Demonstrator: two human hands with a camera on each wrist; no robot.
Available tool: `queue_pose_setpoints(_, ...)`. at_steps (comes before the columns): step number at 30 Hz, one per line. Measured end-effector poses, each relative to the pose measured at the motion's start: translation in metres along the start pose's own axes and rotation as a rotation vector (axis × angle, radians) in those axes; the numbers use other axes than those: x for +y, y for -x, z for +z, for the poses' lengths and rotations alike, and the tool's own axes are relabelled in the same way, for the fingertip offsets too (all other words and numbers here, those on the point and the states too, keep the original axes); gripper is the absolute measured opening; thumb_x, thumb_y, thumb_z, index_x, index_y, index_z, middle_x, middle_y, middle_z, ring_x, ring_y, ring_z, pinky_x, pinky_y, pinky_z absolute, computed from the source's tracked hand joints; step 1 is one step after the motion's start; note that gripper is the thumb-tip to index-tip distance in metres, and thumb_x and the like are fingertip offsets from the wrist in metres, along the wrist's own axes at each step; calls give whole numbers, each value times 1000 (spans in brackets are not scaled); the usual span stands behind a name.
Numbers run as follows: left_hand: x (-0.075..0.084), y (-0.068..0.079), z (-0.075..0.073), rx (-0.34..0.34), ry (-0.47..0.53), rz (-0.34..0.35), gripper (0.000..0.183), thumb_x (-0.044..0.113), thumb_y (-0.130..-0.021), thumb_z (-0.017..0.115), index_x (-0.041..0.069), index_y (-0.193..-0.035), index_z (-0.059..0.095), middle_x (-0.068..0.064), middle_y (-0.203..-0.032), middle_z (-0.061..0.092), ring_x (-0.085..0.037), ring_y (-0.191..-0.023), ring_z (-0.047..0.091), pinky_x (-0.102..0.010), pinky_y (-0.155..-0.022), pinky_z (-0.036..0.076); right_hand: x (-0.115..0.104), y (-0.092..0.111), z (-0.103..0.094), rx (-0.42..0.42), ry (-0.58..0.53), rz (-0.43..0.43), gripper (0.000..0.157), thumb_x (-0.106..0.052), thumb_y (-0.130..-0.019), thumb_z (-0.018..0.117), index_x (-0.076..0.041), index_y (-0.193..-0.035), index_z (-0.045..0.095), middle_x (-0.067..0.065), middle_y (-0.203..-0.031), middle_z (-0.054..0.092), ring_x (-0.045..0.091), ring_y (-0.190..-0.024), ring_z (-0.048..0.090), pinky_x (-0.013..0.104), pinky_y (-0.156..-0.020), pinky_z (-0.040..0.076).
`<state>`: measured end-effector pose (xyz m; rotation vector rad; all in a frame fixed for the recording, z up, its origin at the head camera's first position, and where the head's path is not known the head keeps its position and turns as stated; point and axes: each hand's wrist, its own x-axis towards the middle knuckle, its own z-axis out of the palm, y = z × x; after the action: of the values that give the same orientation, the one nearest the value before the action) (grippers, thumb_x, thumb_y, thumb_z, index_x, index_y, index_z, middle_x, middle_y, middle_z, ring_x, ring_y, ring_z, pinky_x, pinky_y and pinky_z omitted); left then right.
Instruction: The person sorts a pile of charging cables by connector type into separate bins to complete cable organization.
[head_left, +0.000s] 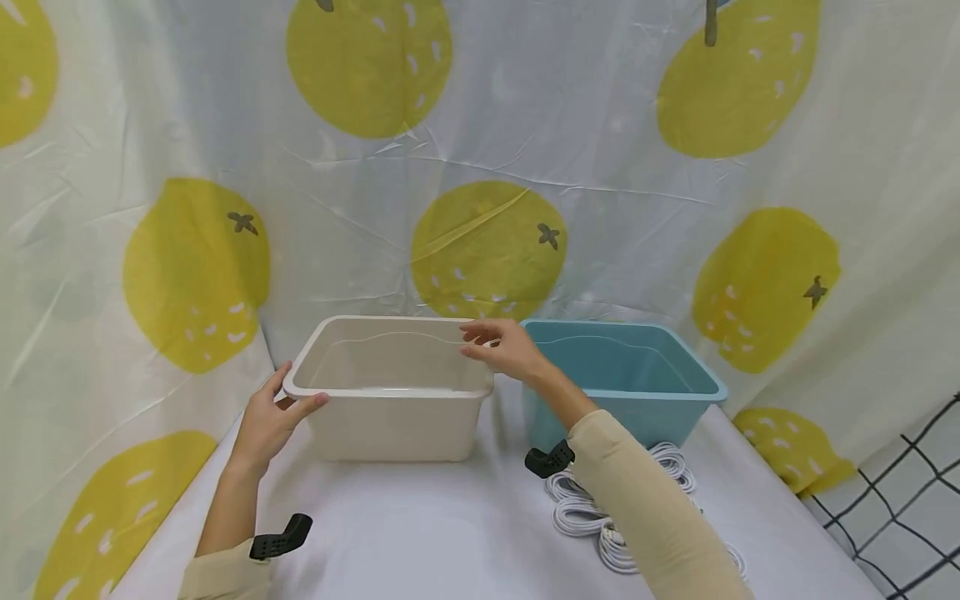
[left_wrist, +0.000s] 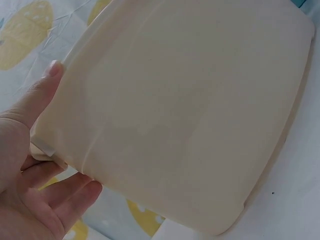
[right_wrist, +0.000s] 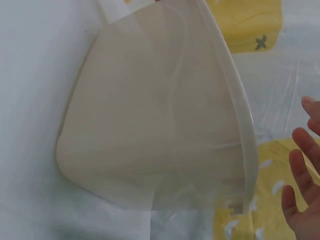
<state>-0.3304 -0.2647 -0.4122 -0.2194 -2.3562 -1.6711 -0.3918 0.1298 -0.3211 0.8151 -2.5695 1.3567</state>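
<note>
Your left hand (head_left: 267, 422) is gripping cream bin (head_left: 397, 429) by rim corner, probably steadying it. Your right hand (head_left: 508, 350) is hovering near opposite rim, fingers loosely parted, holding nothing.

No words, brands or numbers can be read anywhere from where I stand. The beige tub (head_left: 393, 429) and the blue tub (head_left: 652, 414) turn plain fronts this way, and the white cords (head_left: 577, 518) carry nothing legible. The curtain (head_left: 337, 233) has printed lemons (head_left: 197, 275) (pictures, not lettering). The black wrist mount (head_left: 279, 540) bears small marks (too tiny to make out).
</note>
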Motion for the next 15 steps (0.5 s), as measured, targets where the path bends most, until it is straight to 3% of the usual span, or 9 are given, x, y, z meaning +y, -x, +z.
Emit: queue_pose_setpoints(15, 2, -1, 0, 1, 20, 14, 102, 26, -95, 79, 4, -166, 8, -29, -161, 31, -44, -138, 46, -61, -110, 37, 3, 25, -23, 19, 14, -36, 40, -19, -98, 74, -2, -134, 68, 12, -120, 71, 25, -106, 67, 47, -93, 54)
